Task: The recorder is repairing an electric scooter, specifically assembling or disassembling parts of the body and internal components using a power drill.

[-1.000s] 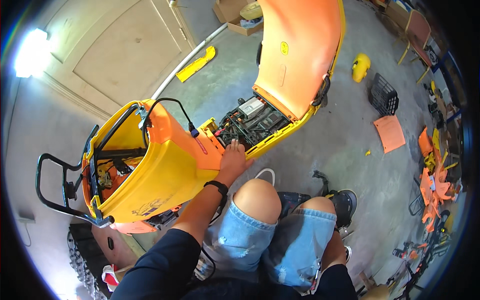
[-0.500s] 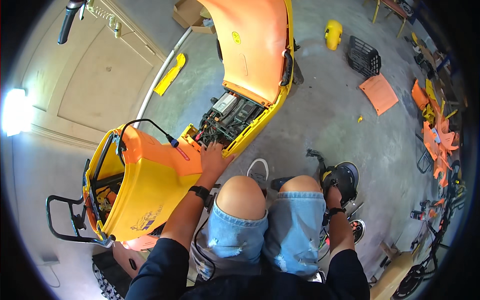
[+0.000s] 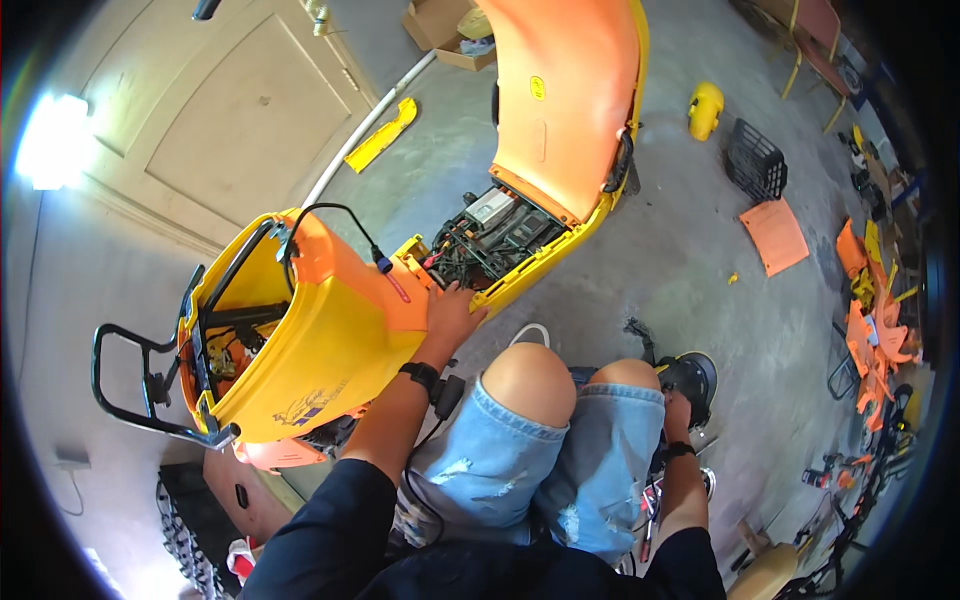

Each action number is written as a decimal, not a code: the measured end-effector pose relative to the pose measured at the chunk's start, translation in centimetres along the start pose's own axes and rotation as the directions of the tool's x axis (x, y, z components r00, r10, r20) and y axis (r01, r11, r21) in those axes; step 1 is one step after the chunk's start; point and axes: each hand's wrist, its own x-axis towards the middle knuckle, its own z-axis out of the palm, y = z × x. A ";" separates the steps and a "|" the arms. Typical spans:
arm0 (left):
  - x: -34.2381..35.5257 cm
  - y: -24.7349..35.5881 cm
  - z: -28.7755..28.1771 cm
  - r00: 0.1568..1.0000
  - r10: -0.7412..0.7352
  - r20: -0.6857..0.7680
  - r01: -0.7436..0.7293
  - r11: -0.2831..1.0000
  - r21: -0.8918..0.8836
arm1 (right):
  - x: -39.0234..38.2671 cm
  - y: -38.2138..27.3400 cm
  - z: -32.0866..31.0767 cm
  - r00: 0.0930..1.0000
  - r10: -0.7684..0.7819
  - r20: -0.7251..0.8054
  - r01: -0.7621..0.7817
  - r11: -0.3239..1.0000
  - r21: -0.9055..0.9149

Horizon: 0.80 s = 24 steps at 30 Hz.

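A yellow and orange scooter body [image 3: 340,340] stands at my left, with an uncovered bay of wires and boxes [image 3: 495,235] in its middle. My left hand [image 3: 455,318] lies on the body at the near edge of that bay, fingers stretched out, gripping nothing. A black cable with a plug [image 3: 382,262] arches over the body just beyond it. Beside my right knee, my right hand [image 3: 677,412] is closed on a black rounded part [image 3: 692,378] with a pale rim. Its fingertips are mostly hidden. A dark strip [image 3: 640,338] sticks out next to that part.
On the floor ahead lie a yellow rounded piece [image 3: 706,110], a black basket [image 3: 756,160] and an orange panel [image 3: 775,237]. A yellow strip [image 3: 382,135] lies near the white pipe [image 3: 370,125]. Orange parts [image 3: 878,330] are piled at the right. An open carton [image 3: 455,35] stands far off.
The view has turned, so the scooter and the floor items appear farther right. My left hand stays at the bay's edge, and my right hand stays at the black part.
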 end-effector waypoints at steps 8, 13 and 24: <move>-0.4 0.3 -0.1 1.000 0.015 0.002 -0.015 1.000 0.021 | 0.3 -5.6 -18.5 0.924 0.223 -0.310 0.153 0.527 0.836; -0.5 -0.1 0.4 0.998 0.037 -0.047 -0.036 0.999 0.018 | -2.2 -20.2 -32.3 0.926 0.044 -0.375 0.343 0.314 0.885; -0.2 -0.9 0.6 0.994 0.110 -0.017 -0.109 0.994 0.027 | -2.3 -40.8 -21.4 0.888 -0.438 0.140 0.093 0.468 0.879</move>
